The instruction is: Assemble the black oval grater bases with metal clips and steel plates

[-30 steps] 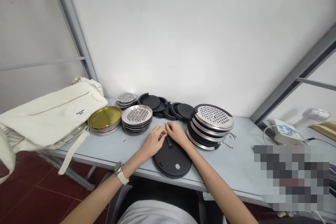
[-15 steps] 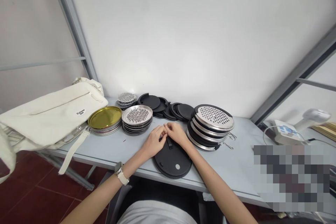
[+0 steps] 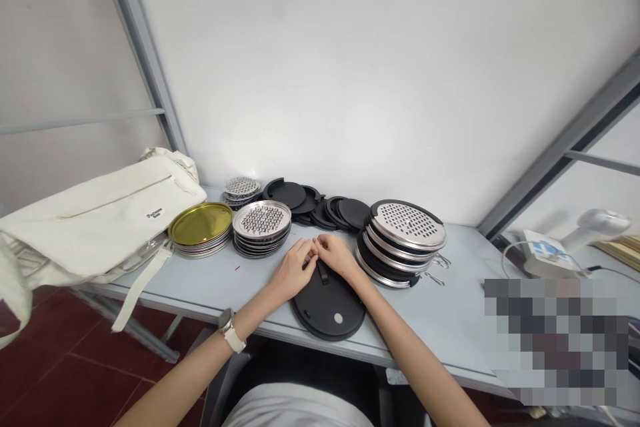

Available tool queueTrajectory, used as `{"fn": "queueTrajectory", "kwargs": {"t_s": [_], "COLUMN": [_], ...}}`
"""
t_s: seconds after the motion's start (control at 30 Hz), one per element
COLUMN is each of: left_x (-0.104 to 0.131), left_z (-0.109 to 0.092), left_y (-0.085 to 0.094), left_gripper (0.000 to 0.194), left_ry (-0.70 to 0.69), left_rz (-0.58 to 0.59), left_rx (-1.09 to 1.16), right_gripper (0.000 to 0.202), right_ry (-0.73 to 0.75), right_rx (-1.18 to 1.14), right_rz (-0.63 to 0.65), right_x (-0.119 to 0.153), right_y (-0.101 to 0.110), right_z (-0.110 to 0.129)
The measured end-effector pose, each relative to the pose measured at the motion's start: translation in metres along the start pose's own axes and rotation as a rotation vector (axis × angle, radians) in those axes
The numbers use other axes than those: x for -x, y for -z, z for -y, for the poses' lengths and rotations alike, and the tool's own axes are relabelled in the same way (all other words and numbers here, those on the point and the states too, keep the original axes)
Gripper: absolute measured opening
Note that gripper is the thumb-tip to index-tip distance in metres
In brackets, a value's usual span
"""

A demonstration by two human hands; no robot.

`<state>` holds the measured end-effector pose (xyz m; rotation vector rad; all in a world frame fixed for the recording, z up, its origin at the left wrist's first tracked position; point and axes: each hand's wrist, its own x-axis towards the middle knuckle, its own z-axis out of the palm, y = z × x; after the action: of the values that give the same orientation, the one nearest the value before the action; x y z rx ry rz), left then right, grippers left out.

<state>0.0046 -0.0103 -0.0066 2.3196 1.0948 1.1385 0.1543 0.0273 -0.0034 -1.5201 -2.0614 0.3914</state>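
A black round disc (image 3: 325, 310) with a pale round dot and a small slot lies at the table's front edge. Over its far end, my left hand (image 3: 296, 267) and my right hand (image 3: 337, 255) meet with their fingertips pinched together. Whatever they pinch is too small or hidden to make out. A short black strap (image 3: 323, 273) shows on the disc just below the fingers. Right of my right hand stands a tall stack of black discs and perforated metal grater plates (image 3: 407, 223), with metal clips sticking out on its right side.
Left of my hands are a stack of grater plates (image 3: 261, 220) and a stack topped by a gold plate (image 3: 201, 223). Several black round pieces (image 3: 287, 195) lie along the wall beside small perforated discs (image 3: 242, 187). A cream bag (image 3: 105, 213) covers the left end; a white scanner-like device (image 3: 597, 223) is at right.
Almost nothing differs. Both hands stay pinched together over the black disc, with only a tiny shift of the view.
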Motion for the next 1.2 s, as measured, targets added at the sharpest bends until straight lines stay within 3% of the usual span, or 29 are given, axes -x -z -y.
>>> {"fn": "queueTrajectory", "kwargs": {"t_s": [0.63,0.8,1.07,1.2], "left_x": [0.000,-0.001,-0.027,-0.041], "left_z": [0.007,0.006,0.014,0.011], "left_y": [-0.003,0.001,-0.001,-0.006], "left_gripper": [0.011,0.011,0.018,0.021], "left_ry": [0.046,0.041,-0.227,-0.270], "left_rz": [0.034,0.102,0.266,0.276], "left_rx": [-0.036,-0.089,-0.435,-0.562], "right_gripper": [0.031,0.031,0.036,0.038], "right_ry": [0.021,0.035,-0.019,-0.068], "right_rx": [0.006,-0.044,-0.098,-0.132], "right_rz": [-0.027,-0.060,-0.204,-0.268], "right_x": [-0.003,-0.004,-0.007,-0.006], "right_y": [-0.007,-0.010,-0.001,0.004], "right_z": [-0.005,-0.010,-0.016,-0.021]}}
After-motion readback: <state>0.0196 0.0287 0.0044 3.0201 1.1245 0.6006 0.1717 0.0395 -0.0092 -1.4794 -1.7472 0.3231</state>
